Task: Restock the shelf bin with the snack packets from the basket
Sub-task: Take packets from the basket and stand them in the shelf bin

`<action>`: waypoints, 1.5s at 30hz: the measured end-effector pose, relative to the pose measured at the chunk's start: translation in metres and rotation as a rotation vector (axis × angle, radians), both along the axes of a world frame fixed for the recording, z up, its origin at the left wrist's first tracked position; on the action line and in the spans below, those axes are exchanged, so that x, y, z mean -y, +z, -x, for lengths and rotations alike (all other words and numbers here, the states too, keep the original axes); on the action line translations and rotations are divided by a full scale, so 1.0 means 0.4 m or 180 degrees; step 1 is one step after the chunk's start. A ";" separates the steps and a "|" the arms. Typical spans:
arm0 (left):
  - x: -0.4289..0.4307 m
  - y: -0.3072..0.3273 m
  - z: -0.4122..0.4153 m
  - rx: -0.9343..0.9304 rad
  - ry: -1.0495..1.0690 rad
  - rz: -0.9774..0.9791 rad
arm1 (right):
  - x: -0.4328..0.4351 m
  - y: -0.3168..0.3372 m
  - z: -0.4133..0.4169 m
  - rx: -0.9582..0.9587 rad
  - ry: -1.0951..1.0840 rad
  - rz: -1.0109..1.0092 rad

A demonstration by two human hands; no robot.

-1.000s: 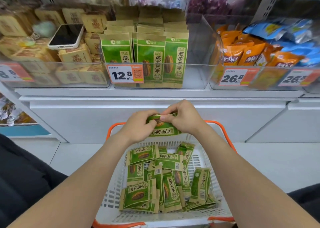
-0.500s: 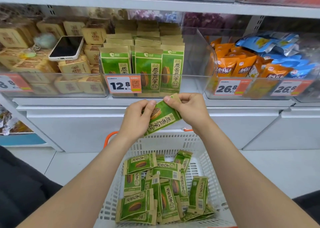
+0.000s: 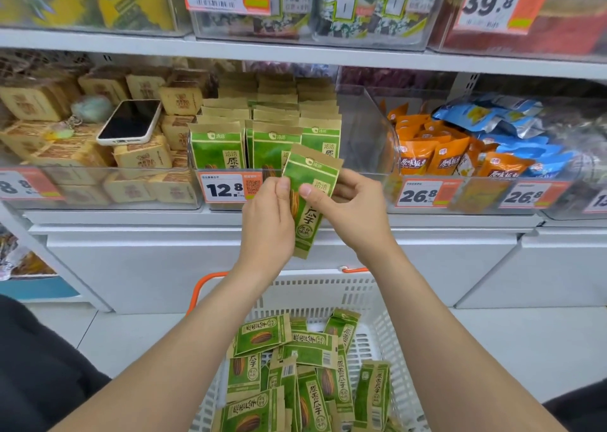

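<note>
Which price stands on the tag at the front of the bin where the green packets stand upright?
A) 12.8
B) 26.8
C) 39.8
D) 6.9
A. The 12.8 tag is fixed to the front of the shelf bin whose green packets stand upright, just behind the held packet that the left hand and the right hand pinch.

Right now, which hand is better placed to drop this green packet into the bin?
Probably the right hand. Both hands pinch the green packet, but the right sits below the bare gap on the right of the bin, while the left hand is in front of the stocked rows.
</note>
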State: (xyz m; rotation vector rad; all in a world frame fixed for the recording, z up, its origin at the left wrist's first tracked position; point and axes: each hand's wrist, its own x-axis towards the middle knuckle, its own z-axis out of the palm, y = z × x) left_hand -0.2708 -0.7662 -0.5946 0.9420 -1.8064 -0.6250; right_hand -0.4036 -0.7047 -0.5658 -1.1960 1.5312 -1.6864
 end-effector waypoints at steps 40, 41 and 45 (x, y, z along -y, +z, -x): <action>0.187 0.194 0.031 0.2730 0.0482 0.1499 | 0.197 0.177 0.149 -0.1395 0.0136 -0.2109; 0.186 0.194 0.029 0.2725 0.0464 0.1499 | 0.198 0.178 0.152 -0.1314 0.0177 -0.2103; 0.189 0.195 0.026 0.2678 0.0430 0.1522 | 0.203 0.169 0.153 -0.1329 -0.0002 -0.1818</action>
